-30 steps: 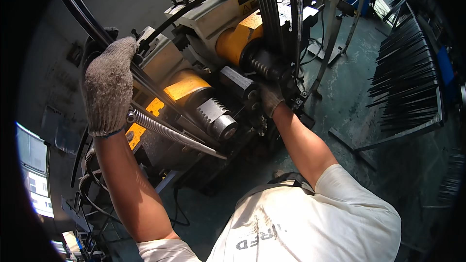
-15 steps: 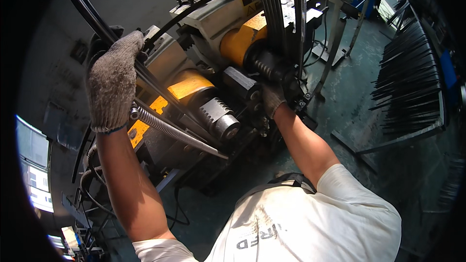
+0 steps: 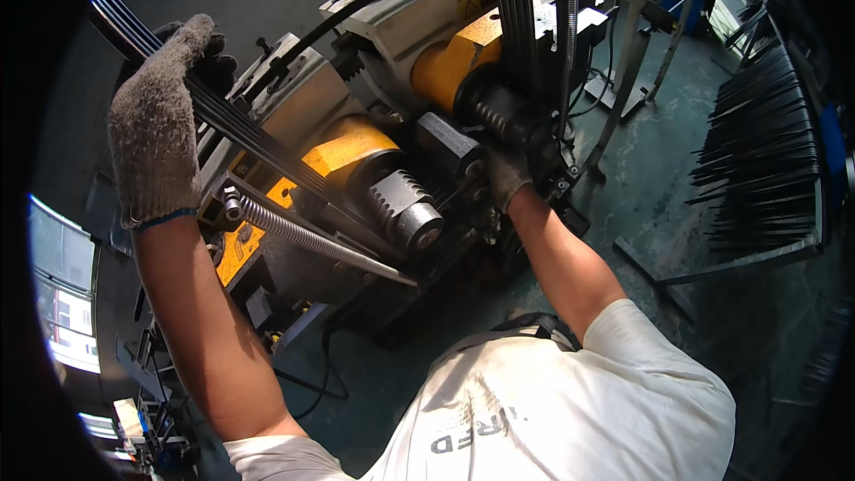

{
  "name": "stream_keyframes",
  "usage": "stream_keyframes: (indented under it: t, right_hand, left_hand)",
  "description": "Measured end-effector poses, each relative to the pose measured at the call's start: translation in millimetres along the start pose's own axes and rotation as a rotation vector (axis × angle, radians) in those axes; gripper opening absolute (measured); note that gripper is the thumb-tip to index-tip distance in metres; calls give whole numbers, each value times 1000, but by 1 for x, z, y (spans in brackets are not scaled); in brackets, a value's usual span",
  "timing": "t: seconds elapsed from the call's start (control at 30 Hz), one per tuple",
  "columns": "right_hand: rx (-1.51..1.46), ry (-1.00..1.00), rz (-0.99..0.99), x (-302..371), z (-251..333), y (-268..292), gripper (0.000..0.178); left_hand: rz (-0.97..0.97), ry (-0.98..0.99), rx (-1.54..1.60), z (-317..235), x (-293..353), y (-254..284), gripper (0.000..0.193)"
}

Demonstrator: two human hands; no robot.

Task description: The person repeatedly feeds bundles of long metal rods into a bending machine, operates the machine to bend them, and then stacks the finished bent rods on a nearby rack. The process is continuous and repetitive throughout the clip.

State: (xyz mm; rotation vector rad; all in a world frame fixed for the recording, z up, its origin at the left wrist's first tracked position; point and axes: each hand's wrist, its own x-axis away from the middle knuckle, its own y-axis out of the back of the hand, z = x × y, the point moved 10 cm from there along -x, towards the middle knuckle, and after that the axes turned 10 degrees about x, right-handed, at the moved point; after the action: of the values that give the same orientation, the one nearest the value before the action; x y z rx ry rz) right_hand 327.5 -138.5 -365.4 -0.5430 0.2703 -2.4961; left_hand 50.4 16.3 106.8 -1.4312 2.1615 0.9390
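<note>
My left hand (image 3: 158, 120), in a grey knit glove, is wrapped round a bundle of long dark metal bars (image 3: 258, 144) at the upper left. The bars slope down from it into a bending machine (image 3: 405, 13), beside a ridged black roller (image 3: 405, 209) under a yellow block (image 3: 347, 147). My right hand (image 3: 508, 174), gloved too, reaches in low beside a dark hexagonal block (image 3: 450, 144); its fingers are hidden. Above it, more dark bars (image 3: 514, 22) rise steeply past the second ridged roller (image 3: 503, 111) and its yellow block (image 3: 445, 71).
A coil spring (image 3: 303, 239) slants below the left bars, and another spring (image 3: 572, 27) stands upright at the right. A rack (image 3: 766, 142) piled with dark bars is on the right. A control stand (image 3: 628, 71) rises from the green floor. Cables hang below the machine.
My left hand has moved left and slightly down, and the bundle in it has swung left with its bars fanned flatter. My right hand stays low at the machine, its fingers still hidden.
</note>
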Motion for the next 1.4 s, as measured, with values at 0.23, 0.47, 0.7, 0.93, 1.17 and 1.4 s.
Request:
stream_keyframes:
  t: [0.23, 0.47, 0.7, 0.93, 1.17, 1.4]
  right_hand:
    - [33, 209, 86, -16, -15, 3, 13]
    - [-144, 197, 73, -33, -31, 11, 17]
    - [49, 166, 80, -18, -19, 2, 16]
    - [-222, 58, 77, -7, -15, -1, 21]
    - [-78, 52, 95, 0, -6, -3, 27]
    - [-96, 103, 89, -16, -14, 0, 27]
  left_hand:
    - [421, -278, -487, 16, 20, -19, 30]
    - [566, -225, -251, 44, 20, -1, 31]
    - [510, -224, -286, 33, 27, 6, 33]
    - [467, -47, -141, 36, 30, 7, 35]
    - [466, -65, -225, 36, 38, 16, 30]
    - [431, 12, -104, 30, 38, 5, 29]
